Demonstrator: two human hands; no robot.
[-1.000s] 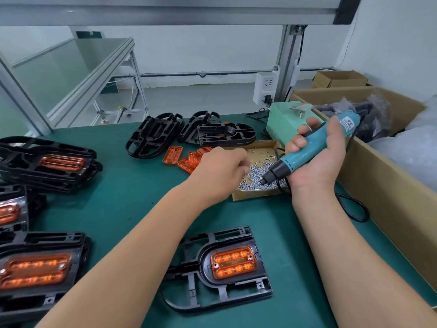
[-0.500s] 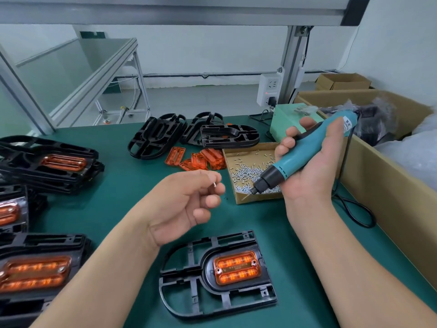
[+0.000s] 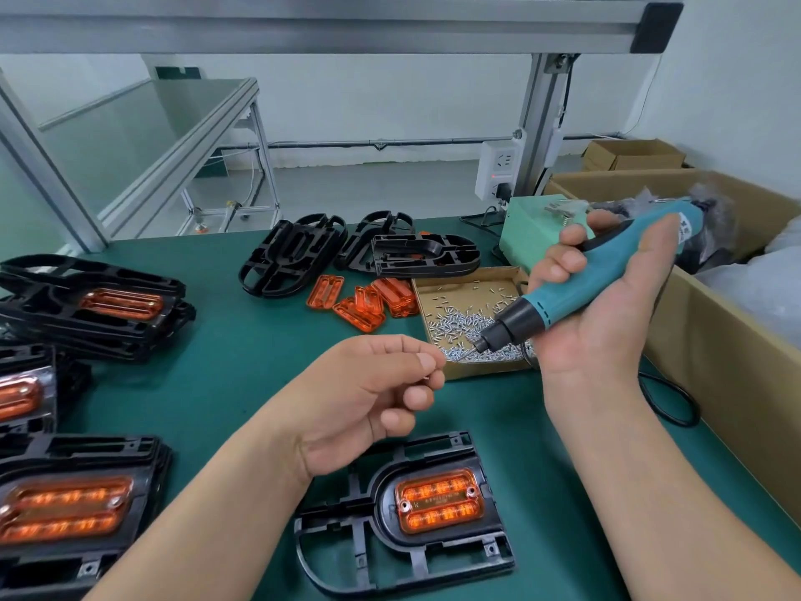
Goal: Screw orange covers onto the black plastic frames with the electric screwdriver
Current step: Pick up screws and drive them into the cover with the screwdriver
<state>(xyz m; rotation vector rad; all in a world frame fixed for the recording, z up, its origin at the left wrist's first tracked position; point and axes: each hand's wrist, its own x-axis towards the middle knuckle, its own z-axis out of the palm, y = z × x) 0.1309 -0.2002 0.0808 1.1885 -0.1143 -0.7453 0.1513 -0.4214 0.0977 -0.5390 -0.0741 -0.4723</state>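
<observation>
Left hand (image 3: 368,401) pinches one screw (image 3: 427,376). Right hand (image 3: 607,336) grips one electric screwdriver (image 3: 576,292). One black frame (image 3: 403,557), one orange cover (image 3: 440,505) in it, 6 o'clock on table (image 3: 225,383). One screw box (image 3: 455,290), 1 o'clock.

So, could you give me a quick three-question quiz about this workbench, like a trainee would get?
1. True or false: the right hand grips the screwdriver.
2. The loose screws lie in: A a cardboard tray, B a jar, C a bowl.
3. What colour is the cover seated in the nearest frame?
Key: 1 true; 2 A; 3 orange.
</observation>
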